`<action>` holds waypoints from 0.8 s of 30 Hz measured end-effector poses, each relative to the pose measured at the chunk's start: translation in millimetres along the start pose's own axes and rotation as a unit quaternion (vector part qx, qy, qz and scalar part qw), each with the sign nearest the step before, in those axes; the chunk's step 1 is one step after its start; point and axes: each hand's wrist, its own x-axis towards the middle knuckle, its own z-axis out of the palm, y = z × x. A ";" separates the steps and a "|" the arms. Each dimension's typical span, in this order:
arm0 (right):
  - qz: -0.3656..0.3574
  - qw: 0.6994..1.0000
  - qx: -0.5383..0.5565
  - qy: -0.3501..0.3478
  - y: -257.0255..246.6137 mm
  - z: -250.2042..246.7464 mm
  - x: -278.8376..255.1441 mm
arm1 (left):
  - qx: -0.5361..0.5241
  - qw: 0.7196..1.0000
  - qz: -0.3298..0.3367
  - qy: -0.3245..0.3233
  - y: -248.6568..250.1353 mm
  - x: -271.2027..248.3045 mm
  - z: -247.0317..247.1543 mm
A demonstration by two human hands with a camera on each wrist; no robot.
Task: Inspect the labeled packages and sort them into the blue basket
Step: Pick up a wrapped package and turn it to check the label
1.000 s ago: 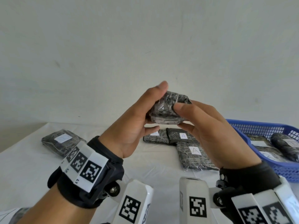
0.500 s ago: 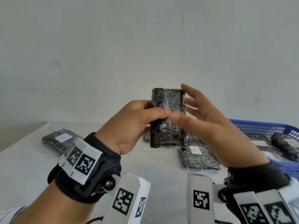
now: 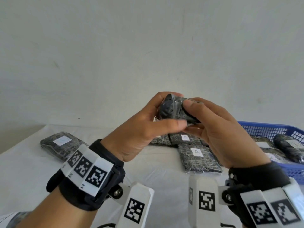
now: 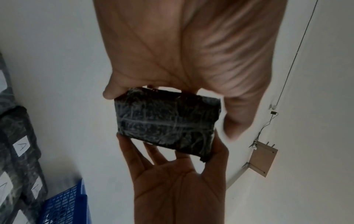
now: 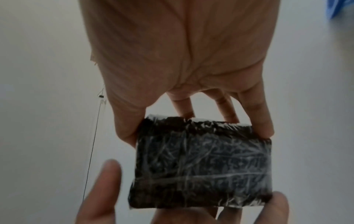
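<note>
two hands hold one package (image 3: 176,110) up in front of the wall in the head view: the left hand (image 3: 139,127) has its fingers curled over the top and its thumb underneath, and the right hand (image 3: 218,129) pinches the near end between thumb and fingers. half a second ago the package stood upright with its broad face to the camera and the right fingers spread loose; now it lies tipped flat and end-on, and both hands grip it. no label shows on the sides in sight, so the turn looks like a hunt for the label, with inspection unfinished. below, packages marked a (image 3: 197,155) lie on the table (image 3: 24,170), and the basket (image 3: 263,129) at the right already holds some. in the left wrist view the package (image 4: 168,125) sits between the left fingertips (image 4: 111,94) above and the right hand's fingers (image 4: 132,150) below, with a plain wrapped face showing. in the right wrist view the package (image 5: 203,162) is pinched by the right hand (image 5: 182,60) at its upper edge while left fingers (image 5: 103,178) support the lower edge; again no label is visible.
</note>
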 end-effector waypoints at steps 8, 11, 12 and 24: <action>-0.044 0.998 -0.054 -0.012 2.9 -3.5 1.3 | -0.006 0.996 0.001 0.089 1.3 1.7 3.2; -0.062 0.997 -0.051 -0.003 4.4 -4.2 3.4 | 0.003 0.995 0.019 0.099 1.9 1.0 2.8; -0.060 0.997 -0.047 -0.001 4.6 -4.0 3.9 | 0.005 0.995 0.023 0.101 1.9 1.3 2.8; 0.025 0.997 0.072 0.009 10.6 -12.3 6.9 | -0.077 0.994 0.017 0.070 -10.4 3.6 0.6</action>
